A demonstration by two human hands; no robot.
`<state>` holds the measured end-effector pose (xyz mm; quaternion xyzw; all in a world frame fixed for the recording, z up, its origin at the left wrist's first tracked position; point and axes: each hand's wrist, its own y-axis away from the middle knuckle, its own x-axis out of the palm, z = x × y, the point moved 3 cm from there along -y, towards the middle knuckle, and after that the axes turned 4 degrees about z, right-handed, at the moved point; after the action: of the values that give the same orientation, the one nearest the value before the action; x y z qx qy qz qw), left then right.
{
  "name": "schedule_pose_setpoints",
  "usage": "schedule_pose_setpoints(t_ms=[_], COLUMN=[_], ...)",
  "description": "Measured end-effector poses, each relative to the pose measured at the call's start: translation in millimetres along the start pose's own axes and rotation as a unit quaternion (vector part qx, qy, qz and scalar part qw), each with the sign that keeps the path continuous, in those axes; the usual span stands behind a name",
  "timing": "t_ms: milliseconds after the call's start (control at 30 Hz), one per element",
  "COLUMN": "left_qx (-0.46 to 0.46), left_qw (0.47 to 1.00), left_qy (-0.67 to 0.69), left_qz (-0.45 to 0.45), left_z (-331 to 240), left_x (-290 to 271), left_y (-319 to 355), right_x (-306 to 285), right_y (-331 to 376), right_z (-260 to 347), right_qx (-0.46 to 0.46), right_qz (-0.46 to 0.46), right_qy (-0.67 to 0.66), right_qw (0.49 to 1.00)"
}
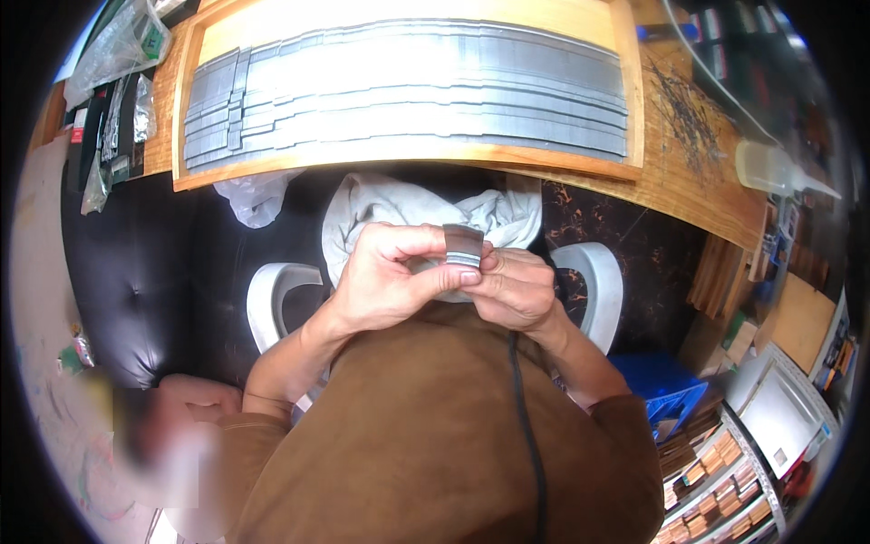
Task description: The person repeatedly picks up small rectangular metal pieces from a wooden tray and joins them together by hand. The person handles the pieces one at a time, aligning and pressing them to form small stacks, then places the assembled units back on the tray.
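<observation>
pinches glossy, dark-grey rectangular plate (pixel 464 243) at frame centre with left hand (pixel 385 276) and right hand (pixel 517 290); outside rectangular light-wood tray (pixel 633 100), upper centre, seemingly near-filled with flat grey strips (pixel 544 104); cannot confirm remainder.

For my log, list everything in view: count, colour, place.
small piece: one, dark grey, between hands
strips: many, grey, in the tray
tray: one, tan, on the table
table: one, brown, ahead
cloth: one, pale grey, beyond hands
armrests: two, white, left and right
squeeze bottle: one, translucent, far right
crate: one, blue, lower right
wood pieces: many, brown, lower right
plastic bags: several, clear, upper left
shirt: one, brown, lower centre
left hand: one, bare, on the piece
right hand: one, bare, beside it
</observation>
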<state>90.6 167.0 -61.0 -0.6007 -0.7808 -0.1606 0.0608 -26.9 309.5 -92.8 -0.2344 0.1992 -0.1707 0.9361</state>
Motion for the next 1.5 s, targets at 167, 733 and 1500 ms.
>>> schedule_pose_setpoints(t_ms=[167,733,1500], left_qx=[0.027,0.037,-0.171], left_qw=[0.999,0.999,0.971], left_qy=[-0.011,-0.010,0.141], left_qz=[-0.032,-0.026,-0.088], left_z=[19.2,19.6,14.4], left_x=[-1.6,-7.3,-2.2], left_y=[4.8,3.8,11.3], right_x=[6.0,6.7,10.2], right_y=[9.4,-0.9,1.4], right_z=[-14.4,-8.6,2.9], right_qx=[-0.010,-0.028,0.198], right_qz=[0.011,0.036,0.040], right_qy=[0.007,0.052,-0.202], right_qw=[1.000,0.998,0.958])
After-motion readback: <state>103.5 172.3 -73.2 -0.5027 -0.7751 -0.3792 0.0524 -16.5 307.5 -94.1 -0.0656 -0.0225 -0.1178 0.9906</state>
